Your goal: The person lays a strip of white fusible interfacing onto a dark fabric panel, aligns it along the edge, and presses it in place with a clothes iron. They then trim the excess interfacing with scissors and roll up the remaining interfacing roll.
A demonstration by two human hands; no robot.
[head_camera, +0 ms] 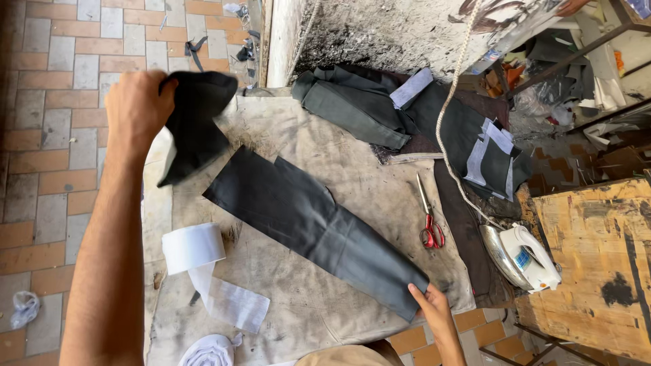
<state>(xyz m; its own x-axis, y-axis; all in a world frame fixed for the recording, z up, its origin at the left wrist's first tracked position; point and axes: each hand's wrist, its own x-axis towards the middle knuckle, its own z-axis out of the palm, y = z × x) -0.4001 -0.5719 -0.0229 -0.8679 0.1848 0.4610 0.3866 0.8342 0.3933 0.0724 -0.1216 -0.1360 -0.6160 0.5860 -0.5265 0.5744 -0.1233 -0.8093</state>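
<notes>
My left hand (pixel 139 108) is raised over the far left corner of the cloth-covered table (pixel 325 163) and grips a dark piece of fabric (pixel 195 125) that hangs down from it. A long dark trouser panel (pixel 312 224) lies flat and diagonal across the table. My right hand (pixel 434 308) pinches the near right end of this panel at the table's front edge.
A roll of white interfacing (pixel 193 247) with a loose strip sits at the left front. Red-handled scissors (pixel 428 224) lie right of the panel. An electric iron (pixel 522 256) rests at the right edge, its cord running up. Folded dark garments (pixel 366 102) lie at the back.
</notes>
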